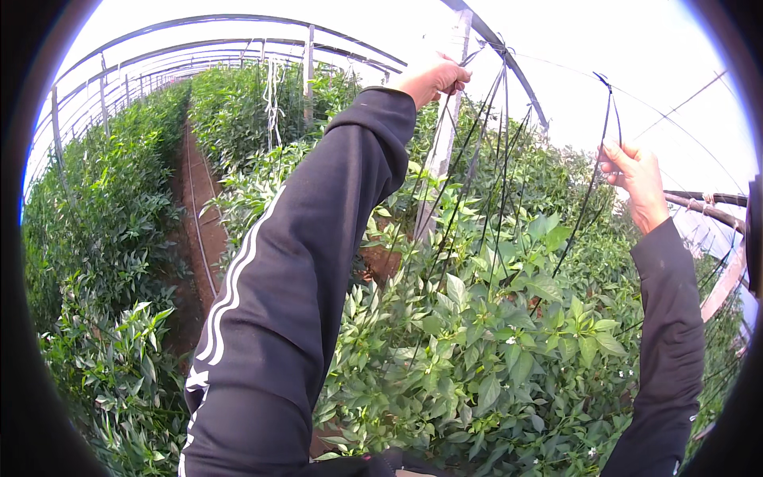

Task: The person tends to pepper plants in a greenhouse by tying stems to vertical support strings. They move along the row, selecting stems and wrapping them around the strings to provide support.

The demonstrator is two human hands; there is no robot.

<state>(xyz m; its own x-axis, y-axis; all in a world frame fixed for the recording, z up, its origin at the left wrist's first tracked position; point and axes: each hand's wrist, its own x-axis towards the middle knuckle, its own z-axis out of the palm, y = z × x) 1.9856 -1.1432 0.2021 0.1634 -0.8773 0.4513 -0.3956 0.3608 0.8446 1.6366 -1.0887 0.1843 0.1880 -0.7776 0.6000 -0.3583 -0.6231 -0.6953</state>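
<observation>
My left hand [438, 77] is raised at the top centre beside a pale post [442, 143], its fingers closed on a dark string. At the right, my right hand [632, 173] pinches another dark string [587, 200], which hangs in a loop from an overhead wire [644, 101] and runs down into the plants. Between my hands several dark strings [505, 149] fan down from a knot near the curved roof bar. Below them stand leafy pepper plants [489, 358] with small white flowers. The lower ends of the strings are hidden in the leaves.
A soil path [199, 208] with a thin pipe runs between plant rows at the left. White strings [272, 101] hang farther back near another post [308, 77]. Curved greenhouse bars [238, 42] arch overhead, and a dark bar [709, 208] crosses at the right.
</observation>
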